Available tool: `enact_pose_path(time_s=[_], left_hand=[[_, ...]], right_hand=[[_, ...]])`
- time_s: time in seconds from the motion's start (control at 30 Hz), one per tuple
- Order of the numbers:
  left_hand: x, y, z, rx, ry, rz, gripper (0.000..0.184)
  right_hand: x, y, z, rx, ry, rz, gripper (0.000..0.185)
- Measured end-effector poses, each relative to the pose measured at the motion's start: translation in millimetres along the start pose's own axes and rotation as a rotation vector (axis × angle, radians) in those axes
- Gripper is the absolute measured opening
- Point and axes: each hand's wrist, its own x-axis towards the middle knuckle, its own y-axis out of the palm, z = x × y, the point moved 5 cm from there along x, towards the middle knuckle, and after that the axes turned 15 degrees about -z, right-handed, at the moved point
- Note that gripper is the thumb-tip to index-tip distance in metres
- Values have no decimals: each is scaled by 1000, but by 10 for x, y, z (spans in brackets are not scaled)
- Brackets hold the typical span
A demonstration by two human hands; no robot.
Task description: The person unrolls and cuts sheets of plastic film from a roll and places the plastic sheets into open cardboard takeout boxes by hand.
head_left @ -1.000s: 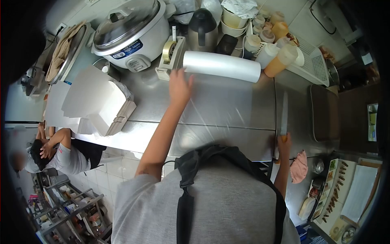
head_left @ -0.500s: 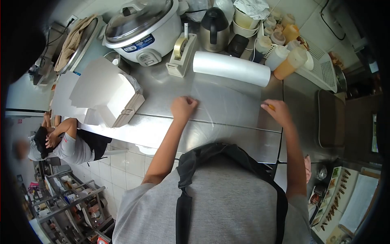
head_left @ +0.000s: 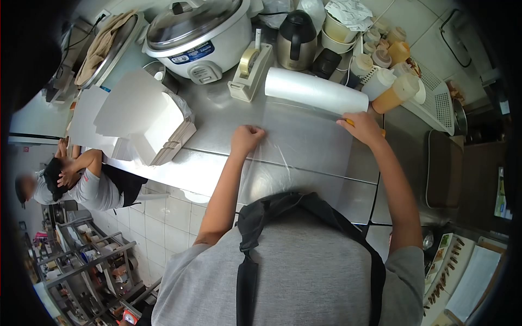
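My left hand (head_left: 247, 139) is closed in a pinch at the left edge of a clear plastic film sheet (head_left: 310, 138), which lies wrinkled over the steel counter. The film runs from a white roll of plastic film (head_left: 315, 89) lying crosswise behind it. Just below the roll's right end, my right hand (head_left: 363, 128) is closed round a slim yellow-handled tool (head_left: 349, 122). Yellow shows on both sides of the fist; its working end is too fine to make out clearly.
Stacked white cardboard boxes (head_left: 155, 127) stand at left. Behind are a rice cooker (head_left: 196, 46), a tape dispenser (head_left: 251, 73), a steel jug (head_left: 296, 41) and several squeeze bottles (head_left: 394, 92). A brown tray (head_left: 445, 168) lies at right. Another person (head_left: 87, 179) is at far left.
My right hand has moved up and slightly left to the roll's lower edge, with the yellow-handled tool in it. My left hand stays almost in place at the film.
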Motion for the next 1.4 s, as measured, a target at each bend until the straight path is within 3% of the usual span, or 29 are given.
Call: enact_pose_path(time_s=[0.1,0.2,0.3,0.4,0.7,0.9,1.4], left_hand=[[29,208,134,-681,-244,160,37],[54,196,49,-755,-101,101,62],[50,133,-79,-589,137,99,57],[162,151,-48,-472,123,321,58],[299,1,-252,-83,50,499,79],[301,-54,-445,88,28,531,101],[294,-51,-483,168,85,509,112]], right_hand=[[35,2,0,-26,11,13,32],[68,17,-14,-41,-15,10,32],[107,9,7,-82,-14,29,31],[150,17,38,-110,-40,41,30],[175,101,49,-124,-18,47,27],[183,82,91,-165,17,58,26],[277,189,163,-210,-57,124,24]])
